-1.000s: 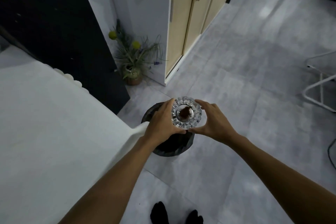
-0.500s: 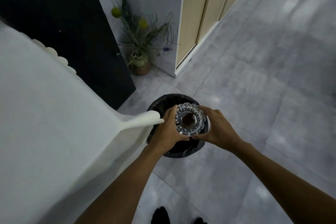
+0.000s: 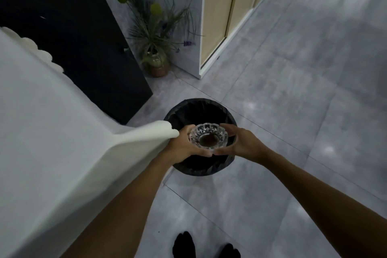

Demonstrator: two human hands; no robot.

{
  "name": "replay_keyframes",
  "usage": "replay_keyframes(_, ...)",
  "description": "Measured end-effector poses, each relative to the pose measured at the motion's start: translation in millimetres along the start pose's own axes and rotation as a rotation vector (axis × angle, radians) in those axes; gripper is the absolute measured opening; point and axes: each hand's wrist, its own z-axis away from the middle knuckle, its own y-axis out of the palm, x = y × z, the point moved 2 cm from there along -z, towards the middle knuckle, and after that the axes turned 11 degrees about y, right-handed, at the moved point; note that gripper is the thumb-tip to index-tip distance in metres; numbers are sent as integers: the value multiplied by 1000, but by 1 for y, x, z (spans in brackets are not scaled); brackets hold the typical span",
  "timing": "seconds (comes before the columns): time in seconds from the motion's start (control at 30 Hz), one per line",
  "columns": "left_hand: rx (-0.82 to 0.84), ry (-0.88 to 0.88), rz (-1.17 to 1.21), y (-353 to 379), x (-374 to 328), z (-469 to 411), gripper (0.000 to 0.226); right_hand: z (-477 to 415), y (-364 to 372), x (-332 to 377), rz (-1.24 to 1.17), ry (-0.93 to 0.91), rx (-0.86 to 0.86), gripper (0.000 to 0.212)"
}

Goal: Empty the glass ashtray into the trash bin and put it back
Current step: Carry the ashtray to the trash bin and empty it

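Note:
A cut-glass ashtray [image 3: 208, 138] with dark brown residue in its bowl is held upright over the open mouth of a round black trash bin [image 3: 194, 109] lined with a black bag. My left hand [image 3: 184, 145] grips the ashtray's left rim and my right hand [image 3: 240, 144] grips its right rim, thumbs meeting at its near edge. The hands hide part of the bin's near side.
A table under a white scalloped cloth [image 3: 52, 132] fills the left, its corner touching my left hand. A black panel [image 3: 83, 37], a potted plant [image 3: 157, 60] and a wooden-door cabinet [image 3: 217, 16] stand beyond the bin. Grey tile floor [image 3: 293, 100] spreads right. My dark-socked feet [image 3: 205, 247] are below.
Both hands have lowered the ashtray closer to the bin's opening, and my head has tilted further down and forward. The ashtray stays upright with its contents inside.

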Motion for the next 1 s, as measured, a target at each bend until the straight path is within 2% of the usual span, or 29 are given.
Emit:
replay_keyframes(0.13,52,-103,148,-2,7,-12,84,-9,5,-9,-219,119,90,54)
replay_keyframes(0.2,20,-172,168,-2,9,-13,82,-15,10,-12,-301,226,88,63)
replay_keyframes(0.3,0,-223,224,2,6,-18,66,-27,19,-15,-400,381,91,75)
replay_keyframes(0.47,-181,-395,230,3,10,-40,93,-49,27,-11,-492,548,110,89)
replay_keyframes(0.57,-161,-456,167,2,8,-50,97,-61,30,-8,-554,667,151,100)
replay_keyframes(0.7,-147,-525,58,4,5,-59,102,-72,26,-6,-607,769,228,97)
replay_keyframes(0.77,-148,-565,55,5,3,-65,101,-78,21,-6,-636,828,268,93)
replay_keyframes(1.0,-49,-729,88,3,-11,-79,97,-92,8,-7,-611,997,314,102)
